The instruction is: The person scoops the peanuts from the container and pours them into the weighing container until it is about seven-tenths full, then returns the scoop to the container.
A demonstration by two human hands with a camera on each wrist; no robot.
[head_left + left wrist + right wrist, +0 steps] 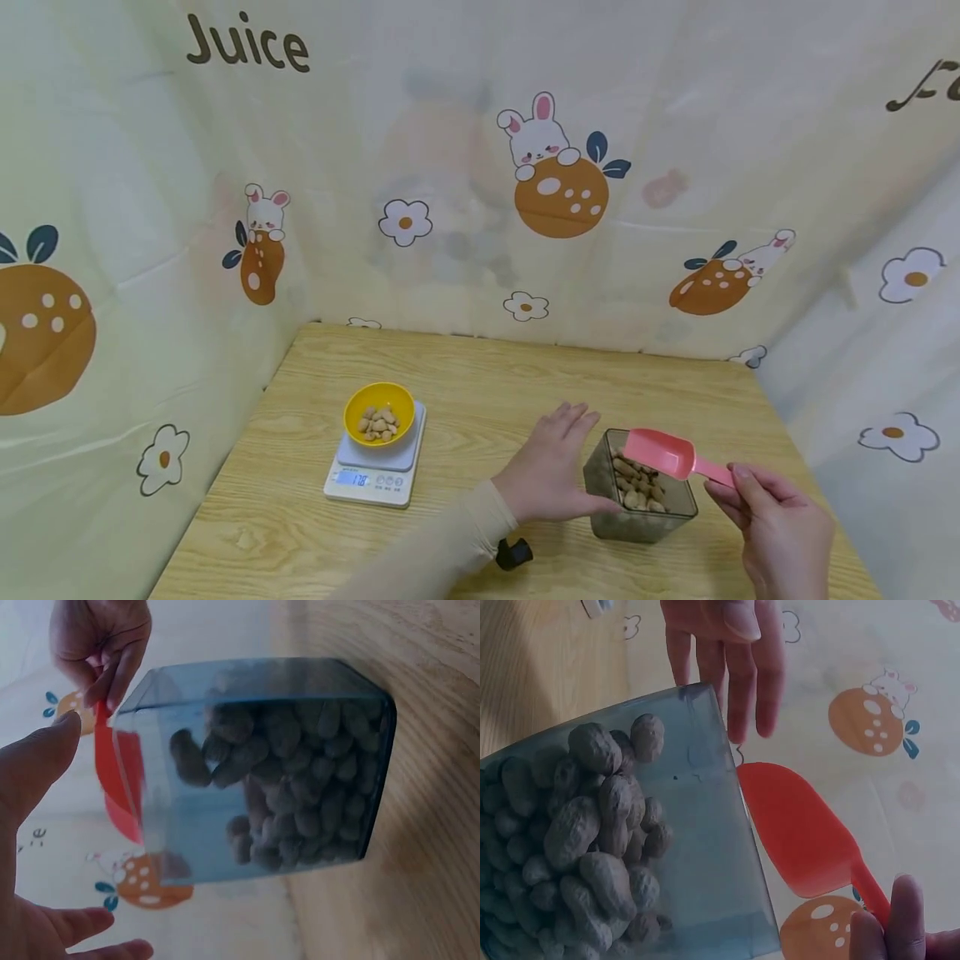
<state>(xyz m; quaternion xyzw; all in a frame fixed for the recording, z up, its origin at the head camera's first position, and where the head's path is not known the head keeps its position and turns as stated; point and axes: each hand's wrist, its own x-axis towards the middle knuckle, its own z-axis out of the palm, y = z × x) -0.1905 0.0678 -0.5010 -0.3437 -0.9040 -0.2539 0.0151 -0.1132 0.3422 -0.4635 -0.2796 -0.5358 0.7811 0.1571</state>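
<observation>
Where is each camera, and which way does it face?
Head: on the head, looking forward and down at the table, scale and container; left hand, right hand and left sleeve show.
Left wrist: on that wrist, facing the container's side; the left hand shows at left, the right hand at top left.
Right wrist: on that wrist, facing the container and pink scoop; right hand at lower right, left hand at top.
Shared: both wrist views show peanuts through the container's wall.

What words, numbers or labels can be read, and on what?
"Juice": on the cloth backdrop.
"178": on the display of the scale; decimal point unclear.
Cloth lettering at head view's right edge: cut off, unreadable.
Cloth fragment in left wrist view: too blurred.
Scale's small print: too small to read.
</observation>
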